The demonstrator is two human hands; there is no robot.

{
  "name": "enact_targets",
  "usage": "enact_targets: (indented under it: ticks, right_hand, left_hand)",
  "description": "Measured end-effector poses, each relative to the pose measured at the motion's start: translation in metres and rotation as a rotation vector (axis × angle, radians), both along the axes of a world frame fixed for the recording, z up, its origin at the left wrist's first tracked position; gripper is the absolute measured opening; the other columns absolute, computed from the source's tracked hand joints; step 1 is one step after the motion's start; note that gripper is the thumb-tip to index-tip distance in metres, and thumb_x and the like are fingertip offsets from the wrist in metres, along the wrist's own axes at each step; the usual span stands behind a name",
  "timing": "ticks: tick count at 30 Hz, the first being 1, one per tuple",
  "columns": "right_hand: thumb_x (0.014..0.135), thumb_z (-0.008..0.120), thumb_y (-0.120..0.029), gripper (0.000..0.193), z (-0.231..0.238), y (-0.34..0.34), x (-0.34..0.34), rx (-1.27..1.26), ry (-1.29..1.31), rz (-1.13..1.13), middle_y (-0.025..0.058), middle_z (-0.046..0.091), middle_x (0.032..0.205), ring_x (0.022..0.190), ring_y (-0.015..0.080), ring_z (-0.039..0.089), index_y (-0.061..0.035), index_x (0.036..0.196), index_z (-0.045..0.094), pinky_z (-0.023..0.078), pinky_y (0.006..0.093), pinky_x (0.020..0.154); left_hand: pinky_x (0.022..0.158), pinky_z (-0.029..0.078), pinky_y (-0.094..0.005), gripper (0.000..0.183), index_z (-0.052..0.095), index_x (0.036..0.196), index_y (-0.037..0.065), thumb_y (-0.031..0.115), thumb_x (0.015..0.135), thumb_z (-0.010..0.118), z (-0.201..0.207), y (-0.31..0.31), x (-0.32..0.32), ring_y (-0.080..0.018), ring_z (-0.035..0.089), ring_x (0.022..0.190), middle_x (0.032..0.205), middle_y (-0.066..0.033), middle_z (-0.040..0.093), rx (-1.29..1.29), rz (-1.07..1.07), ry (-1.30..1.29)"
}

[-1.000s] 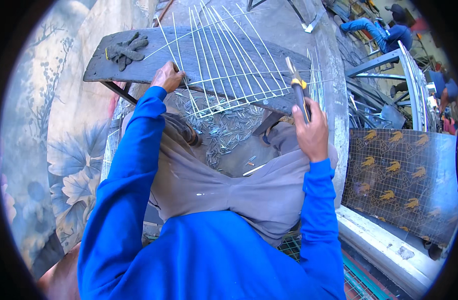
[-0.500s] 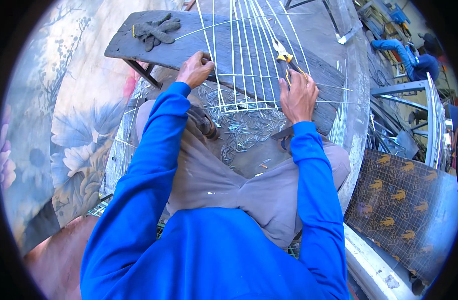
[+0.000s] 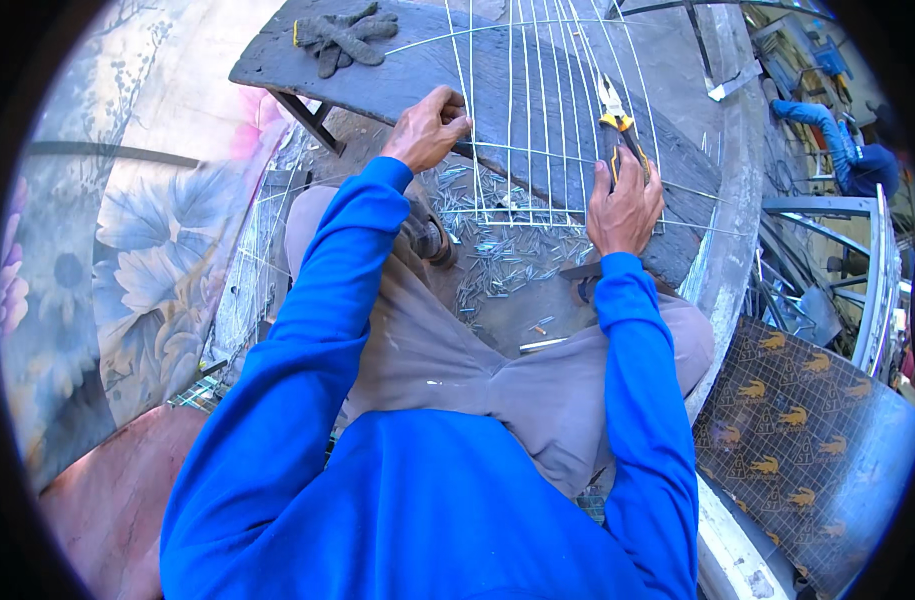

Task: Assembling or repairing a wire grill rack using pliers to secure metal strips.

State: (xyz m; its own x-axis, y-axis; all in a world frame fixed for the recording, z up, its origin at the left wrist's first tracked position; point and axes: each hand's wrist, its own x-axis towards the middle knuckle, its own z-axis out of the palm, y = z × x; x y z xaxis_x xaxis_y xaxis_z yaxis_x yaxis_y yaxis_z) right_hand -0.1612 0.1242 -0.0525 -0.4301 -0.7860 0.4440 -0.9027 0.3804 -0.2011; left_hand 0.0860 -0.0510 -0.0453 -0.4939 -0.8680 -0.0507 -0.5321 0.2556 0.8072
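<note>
Right grip (image 3: 625, 208) — pliers (image 3: 616, 121) in it, wire grid (image 3: 528, 151) beneath.

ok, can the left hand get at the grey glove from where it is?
Likely yes: the grey glove lies uncovered on the dark board, ahead and left of the left hand, bare board between. Only a curved wire's tip comes near it.

A grey glove (image 3: 345, 42) (yellow at the cuff) lies on the tabletop (image 3: 267, 68). Flower-printed sheeting (image 3: 157, 225) spreads at left; at right, a dark patterned panel (image 3: 777, 425), a metal frame (image 3: 817, 205) and a person in blue (image 3: 865, 165).
</note>
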Motion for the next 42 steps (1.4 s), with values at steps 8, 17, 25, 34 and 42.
enact_targets:
  ticks: [8,17,25,34,42]
  right_hand:
    - [0.096,0.065,-0.031,0.036,-0.002,0.002,0.001,-0.031,0.028,0.002,-0.0008,0.066,0.131,0.133,0.0304,0.048,-0.0143,0.128,0.062,0.036,0.0478,0.112]
    - [0.097,0.065,-0.031,0.036,-0.002,0.002,0.000,-0.046,0.030,0.019,-0.0010,0.066,0.131,0.131,0.0308,0.049,-0.0140,0.128,0.062,0.036,0.0480,0.111]
    - [0.098,0.062,-0.035,0.038,-0.005,-0.001,0.001,-0.023,0.036,0.009,-0.0013,0.066,0.131,0.132,0.0299,0.048,-0.0153,0.131,0.061,0.035,0.0481,0.112]
    - [0.098,0.063,-0.038,0.039,-0.007,0.001,-0.002,-0.026,0.044,-0.011,-0.0022,0.066,0.131,0.131,0.0286,0.050,-0.0167,0.131,0.062,0.036,0.0474,0.111]
    - [0.098,0.062,-0.037,0.039,-0.009,0.001,-0.003,-0.026,0.048,-0.024,-0.0023,0.066,0.131,0.130,0.0291,0.050,-0.0165,0.131,0.062,0.036,0.0474,0.112]
  left_hand:
    - [0.089,0.054,-0.0389,0.042,0.063,0.125,0.001,0.032,0.097,0.069,0.002,0.006,-0.010,-0.0267,0.067,0.100,0.110,-0.0149,0.069,-0.159,-0.050,-0.046]
    - [0.091,0.053,-0.0391,0.045,0.067,0.125,0.003,0.038,0.096,0.070,0.002,-0.006,-0.018,-0.0274,0.066,0.098,0.105,-0.0152,0.067,-0.128,-0.134,-0.066]
    - [0.093,0.055,-0.0408,0.048,0.065,0.131,0.009,0.041,0.096,0.069,-0.005,-0.013,-0.027,-0.0309,0.067,0.102,0.112,-0.0202,0.065,-0.185,-0.165,-0.130]
    - [0.104,0.051,-0.0438,0.048,0.059,0.141,0.019,0.032,0.095,0.070,0.003,0.023,-0.003,-0.0322,0.060,0.121,0.133,-0.0146,0.061,-0.344,-0.268,-0.112]
    - [0.114,0.044,-0.0471,0.049,0.063,0.133,0.026,0.049,0.091,0.071,0.007,0.003,0.004,-0.0339,0.052,0.132,0.139,-0.0089,0.059,-0.549,-0.534,-0.279]
